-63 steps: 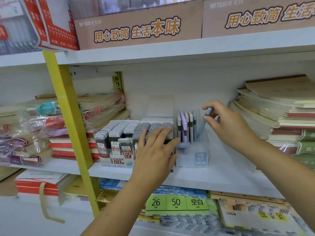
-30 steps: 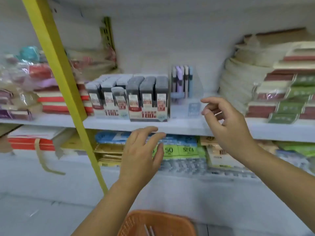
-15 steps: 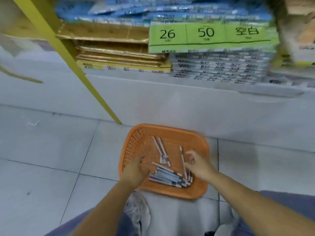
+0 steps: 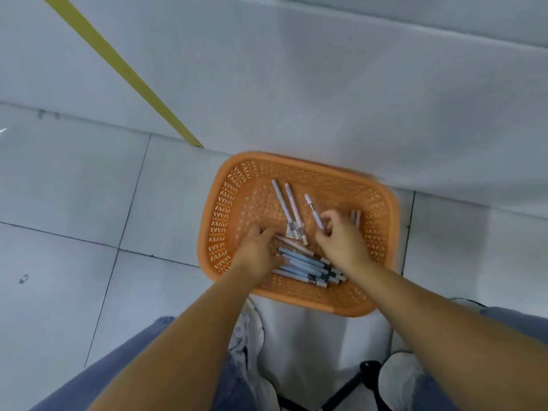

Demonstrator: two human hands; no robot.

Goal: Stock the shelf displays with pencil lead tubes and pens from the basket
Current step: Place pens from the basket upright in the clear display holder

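White pen, lower end hidden in right hand

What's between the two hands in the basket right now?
In the head view, pens fill the gap between left hand and right hand: the tagged ends of two white pens, a pink pen and, nearer, blue pens, in the basket.
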